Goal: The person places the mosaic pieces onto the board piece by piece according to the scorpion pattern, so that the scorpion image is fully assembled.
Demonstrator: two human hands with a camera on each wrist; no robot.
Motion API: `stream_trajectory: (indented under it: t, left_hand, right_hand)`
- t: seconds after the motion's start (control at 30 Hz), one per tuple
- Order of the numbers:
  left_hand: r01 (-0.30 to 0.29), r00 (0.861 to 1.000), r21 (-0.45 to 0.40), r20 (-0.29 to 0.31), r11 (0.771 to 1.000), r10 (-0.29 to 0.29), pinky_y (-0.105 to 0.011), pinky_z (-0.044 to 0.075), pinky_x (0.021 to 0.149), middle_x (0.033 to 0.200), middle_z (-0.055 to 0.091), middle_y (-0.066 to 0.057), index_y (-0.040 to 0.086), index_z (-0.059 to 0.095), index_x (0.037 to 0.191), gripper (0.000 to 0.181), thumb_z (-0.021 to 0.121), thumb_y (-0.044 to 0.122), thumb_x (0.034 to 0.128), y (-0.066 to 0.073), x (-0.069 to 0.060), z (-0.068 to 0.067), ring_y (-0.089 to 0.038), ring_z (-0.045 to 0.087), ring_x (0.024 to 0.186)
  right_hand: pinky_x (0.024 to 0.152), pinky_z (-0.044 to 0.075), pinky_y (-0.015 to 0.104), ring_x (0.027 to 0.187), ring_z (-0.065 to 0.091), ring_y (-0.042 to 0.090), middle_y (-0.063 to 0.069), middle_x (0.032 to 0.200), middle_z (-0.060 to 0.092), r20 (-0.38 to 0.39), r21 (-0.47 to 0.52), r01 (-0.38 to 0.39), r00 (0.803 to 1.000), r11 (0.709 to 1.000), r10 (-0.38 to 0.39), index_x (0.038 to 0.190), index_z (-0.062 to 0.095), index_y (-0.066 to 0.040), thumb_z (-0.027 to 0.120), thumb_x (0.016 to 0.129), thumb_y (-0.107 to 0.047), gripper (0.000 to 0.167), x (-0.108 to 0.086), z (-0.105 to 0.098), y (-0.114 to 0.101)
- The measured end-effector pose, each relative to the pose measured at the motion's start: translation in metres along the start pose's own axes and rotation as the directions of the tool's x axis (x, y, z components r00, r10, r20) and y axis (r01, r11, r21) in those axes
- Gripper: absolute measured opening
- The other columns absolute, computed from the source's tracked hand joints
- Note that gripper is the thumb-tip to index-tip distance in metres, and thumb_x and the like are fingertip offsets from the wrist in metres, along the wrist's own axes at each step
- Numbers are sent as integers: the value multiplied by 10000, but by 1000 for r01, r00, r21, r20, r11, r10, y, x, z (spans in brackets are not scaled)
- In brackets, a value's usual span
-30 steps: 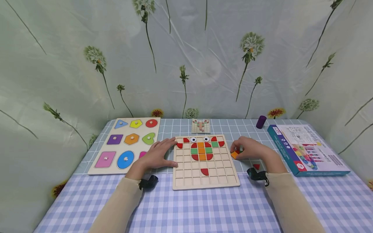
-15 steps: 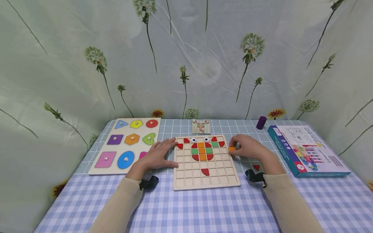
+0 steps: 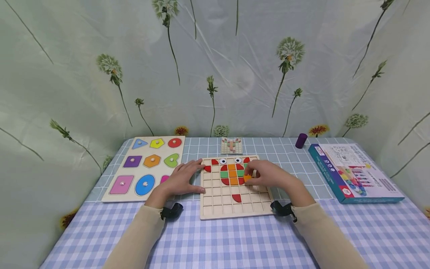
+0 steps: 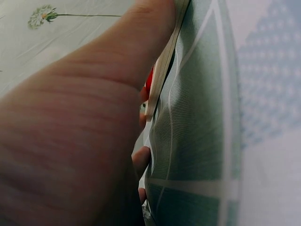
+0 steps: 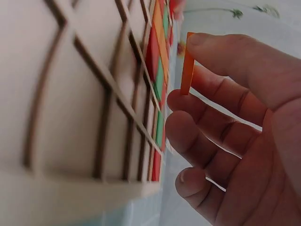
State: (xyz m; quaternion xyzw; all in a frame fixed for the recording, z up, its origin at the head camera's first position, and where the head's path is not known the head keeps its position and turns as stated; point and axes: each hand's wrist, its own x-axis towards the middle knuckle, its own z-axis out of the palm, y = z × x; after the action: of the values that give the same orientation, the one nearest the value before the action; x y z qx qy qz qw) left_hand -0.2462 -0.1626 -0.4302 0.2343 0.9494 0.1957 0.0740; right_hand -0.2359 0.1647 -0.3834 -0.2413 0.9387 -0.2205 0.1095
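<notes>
A wooden grid board (image 3: 218,210) lies on the table, with orange, green and red tiles and two eye pieces in its upper squares. Lower down, a lone red quarter-circle tile (image 3: 236,198) sits in a square. My right hand (image 3: 268,175) is over the board's right half, pinching an orange tile (image 5: 187,66) between thumb and fingers. In the right wrist view that tile stands on edge, apart from the grid. At the board's left edge rests my left hand (image 3: 179,181), fingers extended and thumb spread. The left wrist view shows mostly the palm side and thumb.
Left of the board lies a knobbed shape puzzle (image 3: 134,145). A small pattern card (image 3: 231,145) is behind the board. To the right are a flat box (image 3: 356,172) and, farther back, a purple cylinder (image 3: 301,141).
My right hand has lifted the orange tile from the table beside the board and carried it left over the grid. The red triangle is now hidden by the right arm. My left hand stays put.
</notes>
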Motion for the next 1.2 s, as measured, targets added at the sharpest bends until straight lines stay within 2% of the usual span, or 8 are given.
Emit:
stream_trajectory:
  t: [0.3, 0.4, 0.73, 0.93, 1.2]
  left_hand:
    - [12, 1000, 0, 2, 1000, -12, -601, 116, 1252, 1677, 235, 4, 251, 368, 1546, 971, 777, 628, 751, -1, 1, 1, -296, 180, 1560]
    - [17, 1000, -4, -3, 1000, -17, -598, 116, 1253, 1673, 247, 6, 262, 348, 1552, 984, 782, 626, 747, -1, 1, 1, -293, 187, 1558]
    - [-7, 1000, -3, 12, 1000, 7, -638, 91, 1240, 1683, 217, -8, 321, 433, 1498, 872, 764, 636, 755, -1, 1, -1, -312, 161, 1563]
    - [-11, 1000, 5, 15, 1000, 10, -636, 92, 1240, 1684, 211, -8, 324, 434, 1498, 865, 758, 639, 761, 0, 2, -1, -307, 161, 1564]
    - [0, 1000, 0, 19, 1000, 0, -638, 86, 1242, 1682, 218, -9, 319, 428, 1504, 876, 761, 637, 759, 2, 1, -1, -308, 164, 1563]
  right_hand:
    - [713, 474, 274, 765, 539, 130, -68, 912, 639, 47, 1, 10, 999, 1000, -10, 956, 679, -195, 791, 851, -249, 162, 6, 15, -11]
    - [708, 472, 269, 761, 536, 126, -69, 908, 634, 43, -3, 11, 999, 1000, -11, 953, 677, -196, 788, 854, -245, 157, 6, 15, -12]
    - [708, 461, 263, 772, 526, 119, -60, 886, 614, 29, -15, 44, 999, 999, -43, 950, 670, -199, 795, 849, -263, 173, 5, 19, -18]
    - [739, 476, 270, 818, 534, 122, -63, 872, 599, 21, -5, 16, 1000, 1000, -16, 939, 665, -212, 798, 849, -280, 174, 8, 25, -24]
    - [659, 430, 259, 744, 520, 114, -62, 767, 563, 10, -14, 19, 1000, 1000, -19, 923, 660, -232, 786, 864, -278, 146, 10, 33, -30]
